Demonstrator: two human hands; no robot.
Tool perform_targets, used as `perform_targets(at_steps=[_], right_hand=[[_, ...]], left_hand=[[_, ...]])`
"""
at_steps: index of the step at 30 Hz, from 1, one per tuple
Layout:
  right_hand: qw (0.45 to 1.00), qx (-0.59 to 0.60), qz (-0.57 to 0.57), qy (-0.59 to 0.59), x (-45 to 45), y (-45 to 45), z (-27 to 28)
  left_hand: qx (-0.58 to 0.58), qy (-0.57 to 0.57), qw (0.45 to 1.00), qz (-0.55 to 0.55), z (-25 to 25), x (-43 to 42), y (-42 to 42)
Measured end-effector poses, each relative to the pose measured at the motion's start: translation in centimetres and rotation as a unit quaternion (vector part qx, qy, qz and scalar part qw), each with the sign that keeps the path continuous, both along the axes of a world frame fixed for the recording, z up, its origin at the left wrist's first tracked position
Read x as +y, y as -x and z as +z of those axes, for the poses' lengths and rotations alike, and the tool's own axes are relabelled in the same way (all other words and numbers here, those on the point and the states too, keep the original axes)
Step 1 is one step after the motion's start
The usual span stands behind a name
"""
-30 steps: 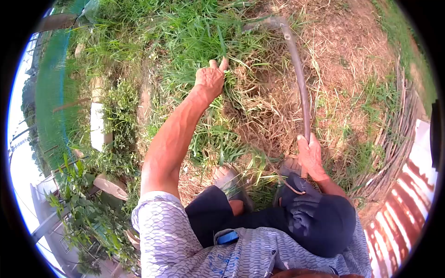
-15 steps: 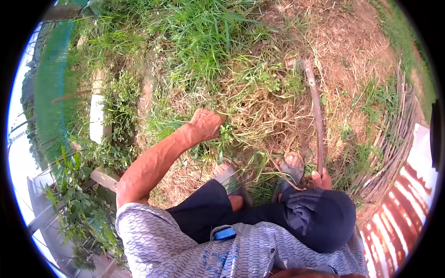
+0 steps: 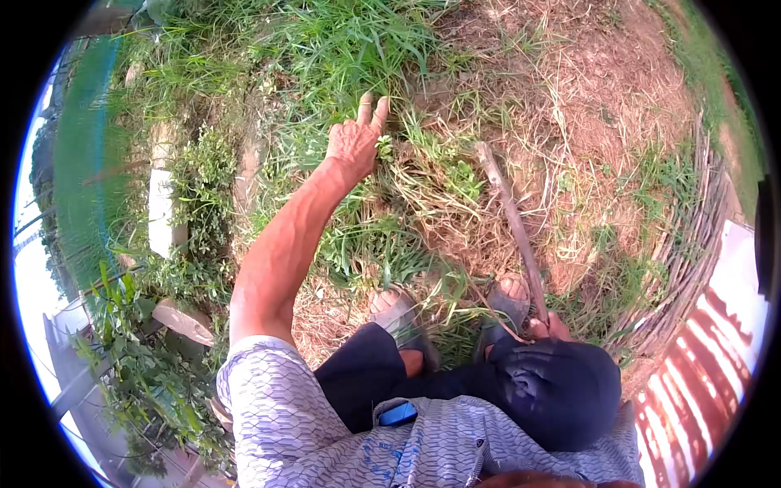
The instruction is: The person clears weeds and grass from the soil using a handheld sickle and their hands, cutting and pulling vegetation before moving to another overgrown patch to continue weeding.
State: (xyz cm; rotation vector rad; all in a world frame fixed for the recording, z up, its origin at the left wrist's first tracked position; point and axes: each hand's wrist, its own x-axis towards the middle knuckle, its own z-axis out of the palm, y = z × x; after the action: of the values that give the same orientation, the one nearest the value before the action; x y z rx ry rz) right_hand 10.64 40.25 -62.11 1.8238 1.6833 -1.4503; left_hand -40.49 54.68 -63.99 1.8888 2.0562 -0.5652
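My left hand (image 3: 355, 140) reaches forward over the weeds, two fingers stretched out and spread toward a tall green grass clump (image 3: 358, 57). Its other fingers look bent, and a small leafy sprig shows beside the palm. Low by my right knee, my right hand (image 3: 551, 327) is wrapped around the near end of a long wooden-handled tool (image 3: 514, 215). The handle slants forward and left over a heap of dry and green cut grass (image 3: 443, 199). Whatever sits at the tool's far end cannot be made out among the grass.
My sandalled feet (image 3: 394, 313) stand among loose grass. Dry straw-covered soil (image 3: 602, 98) lies at the front right. A bundle of thin sticks (image 3: 691, 252) and a rusty corrugated sheet (image 3: 700, 358) are at the right. On the left are a white block (image 3: 165, 213) and green netting (image 3: 85, 146).
My left hand has moved forward from the grass heap, its fingers going from closed to spread. The tool's far end has swung left and nearer, with my right hand still on it.
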Motion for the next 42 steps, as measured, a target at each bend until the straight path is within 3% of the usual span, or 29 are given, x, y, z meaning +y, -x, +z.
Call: perform_targets(at_steps=[3, 6, 8, 10, 13, 15, 18, 20, 22, 24, 26, 27, 28, 30, 34, 37, 38, 40, 42], right_hand=[[0.989, 0.059, -0.072, -0.117, 6.6, 7.0, 0.4], [0.975, 0.131, -0.157, -0.085, 13.8, 14.7, 0.0], [0.976, 0.142, -0.052, -0.156, 12.4, 14.6, -4.3], [0.986, 0.107, 0.063, -0.108, 7.7, 11.1, -3.1], [0.957, 0.065, 0.166, -0.23, 3.7, 4.9, -3.7], [0.989, 0.094, 0.017, -0.116, 4.2, 2.9, -2.5], [0.983, 0.11, -0.066, -0.129, 8.8, 7.3, -1.3], [0.978, 0.116, -0.162, -0.058, 12.7, 12.7, -0.7], [0.979, 0.136, -0.103, -0.114, 13.1, 15.3, -2.0], [0.992, 0.086, 0.069, -0.069, 9.3, 12.2, -1.7], [0.99, 0.074, 0.038, -0.113, 4.5, 8.2, -0.6], [0.973, 0.029, 0.152, -0.172, 2.4, 3.5, -2.8], [0.975, 0.026, 0.148, -0.164, 1.6, 1.6, -1.9], [0.999, 0.006, 0.042, -0.021, 1.8, -0.3, -0.5], [0.997, 0.053, -0.018, -0.047, 2.3, -0.3, -0.4], [0.99, 0.086, -0.033, -0.108, 5.9, 6.3, -1.0], [0.982, 0.108, -0.138, 0.063, 8.1, 9.4, 1.0], [0.99, 0.091, -0.1, 0.037, 8.3, 10.3, 0.4], [0.989, 0.014, 0.076, -0.128, 6.7, 8.2, -1.9]], left_hand=[[-0.006, 0.036, 0.997, 0.068, -0.5, 0.3, 1.2], [0.006, 0.045, 0.996, 0.08, -2.3, -1.2, 2.9], [-0.018, -0.034, 0.999, 0.038, -3.4, -2.0, 3.3], [-0.042, -0.034, 0.997, 0.061, -2.9, -1.6, 3.2], [-0.037, -0.03, 0.999, 0.01, -2.2, -1.9, 2.6], [-0.034, -0.024, 0.999, 0.008, -2.7, -2.1, 3.0], [-0.03, -0.021, 0.999, 0.003, -2.8, -2.3, 2.9], [-0.025, -0.035, 0.999, 0.008, -2.5, -2.5, 2.8], [-0.029, -0.048, 0.998, 0.005, -3.4, -3.1, 2.9], [-0.031, -0.072, 0.997, 0.002, -3.4, -2.6, 3.5], [-0.047, -0.057, 0.997, 0.019, -2.9, -3.9, 3.1], [-0.055, -0.095, 0.994, -0.021, -1.7, -5.2, 2.5], [-0.058, -0.088, 0.994, -0.024, -0.5, -6.2, 1.8], [-0.138, 0.018, 0.986, -0.088, 1.6, -7.3, 0.3], [-0.29, 0.005, 0.948, -0.132, 4.5, -13.9, -3.6], [-0.26, 0.138, 0.943, -0.152, 6.7, -17.5, -4.5], [-0.231, 0.182, 0.945, -0.14, 7.4, -18.6, -4.4], [-0.217, 0.131, 0.959, -0.126, 8.1, -21.3, -3.5], [-0.209, 0.16, 0.956, -0.128, 8.6, -22.5, -3.2]])
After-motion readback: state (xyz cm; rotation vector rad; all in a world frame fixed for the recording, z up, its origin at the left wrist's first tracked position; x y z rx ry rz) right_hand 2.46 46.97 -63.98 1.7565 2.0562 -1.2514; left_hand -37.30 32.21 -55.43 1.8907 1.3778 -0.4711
